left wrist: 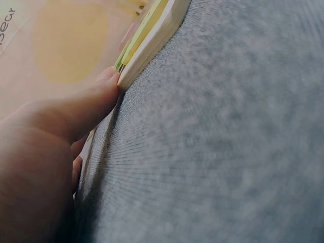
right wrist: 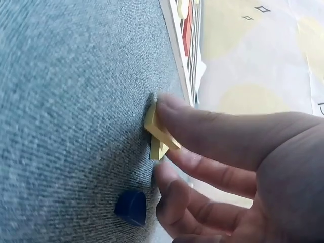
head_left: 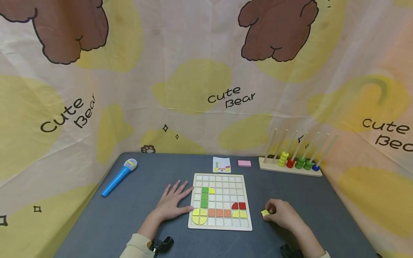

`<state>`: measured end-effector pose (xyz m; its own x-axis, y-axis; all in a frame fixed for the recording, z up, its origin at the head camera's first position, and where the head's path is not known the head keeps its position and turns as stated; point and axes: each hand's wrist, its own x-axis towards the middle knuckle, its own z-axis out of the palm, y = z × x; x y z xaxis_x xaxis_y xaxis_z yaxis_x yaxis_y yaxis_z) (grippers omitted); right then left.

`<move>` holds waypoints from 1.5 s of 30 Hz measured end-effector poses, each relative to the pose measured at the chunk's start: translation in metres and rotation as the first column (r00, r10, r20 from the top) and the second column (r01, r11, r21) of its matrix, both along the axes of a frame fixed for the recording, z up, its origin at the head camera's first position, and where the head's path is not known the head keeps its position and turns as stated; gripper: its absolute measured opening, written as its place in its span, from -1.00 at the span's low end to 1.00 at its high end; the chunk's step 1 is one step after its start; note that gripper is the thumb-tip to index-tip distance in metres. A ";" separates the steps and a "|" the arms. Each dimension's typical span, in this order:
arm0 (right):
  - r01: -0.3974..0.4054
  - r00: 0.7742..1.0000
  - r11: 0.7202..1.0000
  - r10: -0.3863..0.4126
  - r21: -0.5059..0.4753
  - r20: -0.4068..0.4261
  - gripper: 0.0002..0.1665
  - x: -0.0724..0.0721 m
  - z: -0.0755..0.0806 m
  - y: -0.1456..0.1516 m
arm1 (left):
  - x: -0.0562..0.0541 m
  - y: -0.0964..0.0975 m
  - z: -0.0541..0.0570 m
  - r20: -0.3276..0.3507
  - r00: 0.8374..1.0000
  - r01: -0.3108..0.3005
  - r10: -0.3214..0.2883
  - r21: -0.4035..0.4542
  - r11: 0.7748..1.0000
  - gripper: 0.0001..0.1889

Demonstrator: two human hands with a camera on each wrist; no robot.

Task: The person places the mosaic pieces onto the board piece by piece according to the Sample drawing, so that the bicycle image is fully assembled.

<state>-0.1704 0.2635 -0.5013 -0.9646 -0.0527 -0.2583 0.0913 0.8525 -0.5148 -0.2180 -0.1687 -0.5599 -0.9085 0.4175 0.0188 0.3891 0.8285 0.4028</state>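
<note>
A pale grid board (head_left: 223, 222) lies on the table, with green, yellow, orange and red pieces set in some squares. My left hand (head_left: 172, 204) lies spread on the table at the board's left side, its thumb and index fingertip touching the edge. In the left wrist view the thumb (left wrist: 96, 106) meets the board's corner. Right of the board, my right hand (head_left: 284, 215) pinches a small yellow block (head_left: 265, 212) just at the table surface. The right wrist view shows a second yellow piece (right wrist: 156, 150) behind it; whether that one is held I cannot tell. A dark blue piece (right wrist: 130, 207) lies beside the fingers.
A pattern card (head_left: 221, 165) and a pink block (head_left: 244, 163) lie behind the board. At the back right stands a peg rack (head_left: 267, 164) with coloured beads. A blue toy microphone (head_left: 117, 179) lies at the left. Printed cloth (head_left: 193, 136) hangs around the table.
</note>
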 end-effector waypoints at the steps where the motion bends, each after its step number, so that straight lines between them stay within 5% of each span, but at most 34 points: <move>1: 0.004 1.000 1.000 -0.004 -0.005 0.005 -0.71 0.000 0.000 0.000 | 0.000 0.000 0.000 0.000 1.000 0.000 0.000 0.000 1.000 -0.11; 9: 0.005 1.000 1.000 -0.004 -0.029 0.008 -0.76 0.001 0.001 0.002 | -0.001 0.001 -0.001 0.000 1.000 -0.007 0.007 -0.007 1.000 -0.11; 18: -0.056 0.993 0.994 0.046 -0.090 -0.111 -0.82 -0.001 0.007 0.003 | 0.001 0.001 0.001 0.014 1.000 -0.009 0.009 0.002 1.000 -0.11; 31: -0.107 0.984 0.972 0.073 -0.210 -0.164 -0.81 -0.001 0.010 -0.020 | 0.000 0.001 0.001 0.017 1.000 -0.009 0.009 0.000 1.000 -0.11; 40: -0.140 0.982 0.959 0.103 -0.245 -0.157 -0.96 0.003 0.014 -0.028 | 0.002 0.001 0.002 0.017 1.000 -0.011 0.011 0.005 1.000 -0.11; 45: -0.138 0.987 0.944 0.105 -0.298 -0.124 -0.80 0.004 0.014 -0.030 | 0.001 0.001 0.001 0.013 1.000 -0.015 0.015 0.003 1.000 -0.11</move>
